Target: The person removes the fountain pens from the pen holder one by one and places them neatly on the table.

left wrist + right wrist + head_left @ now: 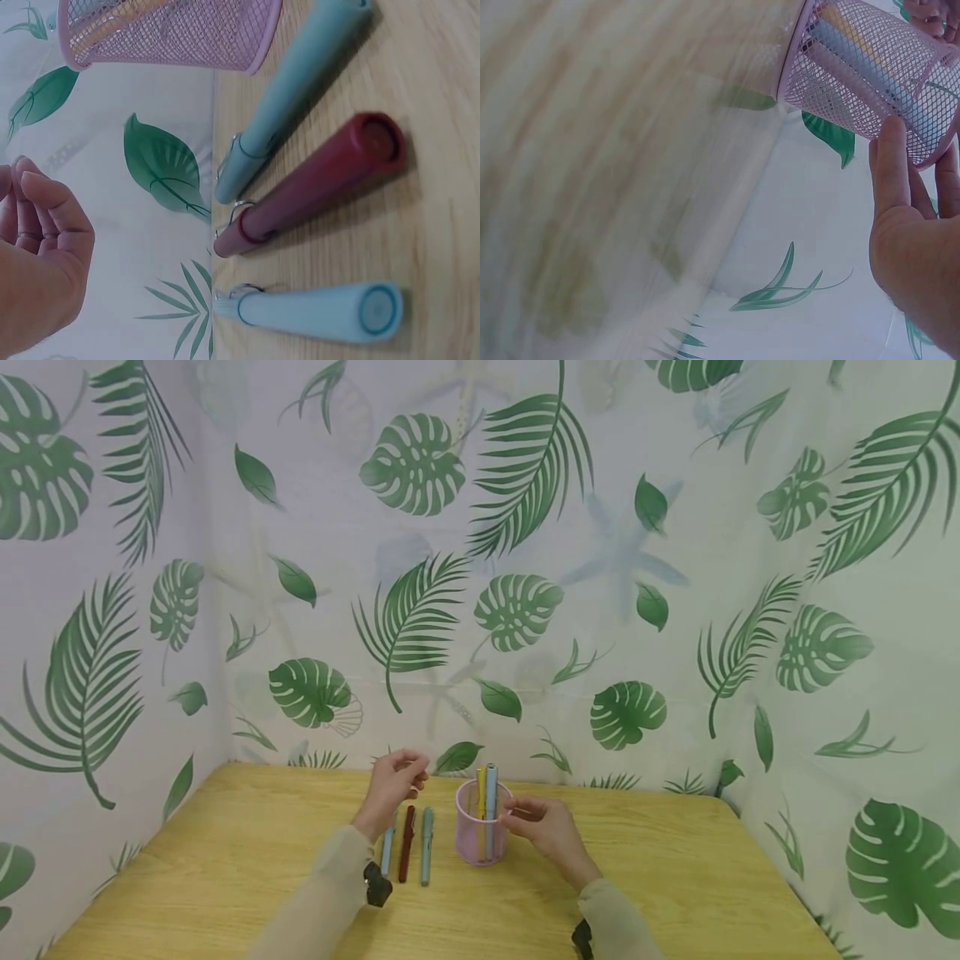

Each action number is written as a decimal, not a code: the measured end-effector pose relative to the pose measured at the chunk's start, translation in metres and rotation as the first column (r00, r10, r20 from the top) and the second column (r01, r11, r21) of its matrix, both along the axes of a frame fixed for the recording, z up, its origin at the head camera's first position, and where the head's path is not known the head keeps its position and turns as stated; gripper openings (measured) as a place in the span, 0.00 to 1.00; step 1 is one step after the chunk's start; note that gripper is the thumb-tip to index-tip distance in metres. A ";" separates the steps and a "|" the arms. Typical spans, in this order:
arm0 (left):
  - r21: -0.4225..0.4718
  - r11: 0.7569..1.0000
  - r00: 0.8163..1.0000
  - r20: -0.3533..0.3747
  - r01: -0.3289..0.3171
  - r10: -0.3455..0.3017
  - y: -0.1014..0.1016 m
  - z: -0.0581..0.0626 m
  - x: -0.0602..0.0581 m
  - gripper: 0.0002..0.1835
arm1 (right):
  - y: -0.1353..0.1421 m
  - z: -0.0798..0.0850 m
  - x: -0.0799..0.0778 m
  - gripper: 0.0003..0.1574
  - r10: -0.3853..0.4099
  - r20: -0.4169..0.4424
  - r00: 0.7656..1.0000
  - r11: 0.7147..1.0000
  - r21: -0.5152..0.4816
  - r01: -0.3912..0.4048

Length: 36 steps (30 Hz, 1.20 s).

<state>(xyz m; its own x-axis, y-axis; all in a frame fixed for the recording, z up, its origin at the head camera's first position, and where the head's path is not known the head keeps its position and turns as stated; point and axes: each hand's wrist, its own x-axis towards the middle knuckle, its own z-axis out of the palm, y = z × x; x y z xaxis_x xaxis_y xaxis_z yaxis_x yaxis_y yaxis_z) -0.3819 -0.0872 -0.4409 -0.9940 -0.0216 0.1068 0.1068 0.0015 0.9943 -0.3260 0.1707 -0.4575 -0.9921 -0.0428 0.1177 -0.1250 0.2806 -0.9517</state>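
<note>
A pink mesh pen holder stands upright on the table, with a yellow pen and a light blue-grey pen in it. My right hand holds its right side near the rim; in the right wrist view the thumb lies against the mesh. Left of the holder lie a pale blue pen, a dark red pen and a teal pen, side by side. Above their far ends hovers my left hand, fingers loosely bent, with nothing visible in them.
The wooden table meets a white leaf-printed cloth at its back edge. More of this cloth hangs along both sides. A dark band with a small device sits on the left wrist.
</note>
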 end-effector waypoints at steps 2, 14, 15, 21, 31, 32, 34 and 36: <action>0.004 1.000 1.000 0.000 0.002 -0.002 0.003 0.000 0.000 0.12 | 0.000 -0.001 0.000 0.17 0.002 -0.007 1.000 1.000 -0.001 -0.002; 0.033 0.998 0.999 -0.012 0.047 -0.046 0.021 0.019 0.019 0.11 | -0.008 0.023 0.023 0.14 0.002 -0.036 0.999 1.000 -0.002 -0.002; 0.027 0.998 0.998 -0.019 0.053 -0.052 0.022 0.015 0.015 0.11 | -0.009 0.026 0.026 0.14 -0.001 -0.039 0.999 1.000 -0.001 0.001; 0.019 0.997 0.997 -0.030 0.075 -0.074 0.027 0.001 0.002 0.11 | -0.010 0.023 0.022 0.14 -0.003 -0.045 0.999 1.000 -0.008 0.002; 0.008 0.996 0.996 -0.028 0.086 -0.086 0.034 0.004 0.005 0.13 | -0.004 -0.002 0.000 0.15 0.014 -0.008 1.000 0.999 -0.049 -0.015; 0.009 0.996 0.996 -0.029 0.090 -0.090 0.036 0.005 0.006 0.13 | -0.003 -0.002 -0.001 0.16 0.021 -0.007 1.000 0.998 -0.057 -0.021; 0.007 0.995 0.995 -0.031 0.096 -0.096 0.038 0.006 0.007 0.13 | -0.002 -0.003 -0.002 0.17 0.030 -0.010 1.000 0.998 -0.062 -0.030; -0.005 0.995 0.994 -0.041 0.098 -0.098 0.041 0.007 0.007 0.12 | -0.001 -0.003 -0.002 0.18 0.038 -0.012 0.999 0.998 -0.058 -0.038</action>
<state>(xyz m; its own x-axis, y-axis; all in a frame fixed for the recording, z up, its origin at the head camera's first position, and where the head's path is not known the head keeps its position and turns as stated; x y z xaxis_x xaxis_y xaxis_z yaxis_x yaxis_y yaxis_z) -0.3746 -0.0465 -0.4344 -0.9861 0.0764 0.1478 0.1477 -0.0079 0.9890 -0.3284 0.1697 -0.4601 -0.9886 -0.0734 0.1315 -0.1446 0.2196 -0.9648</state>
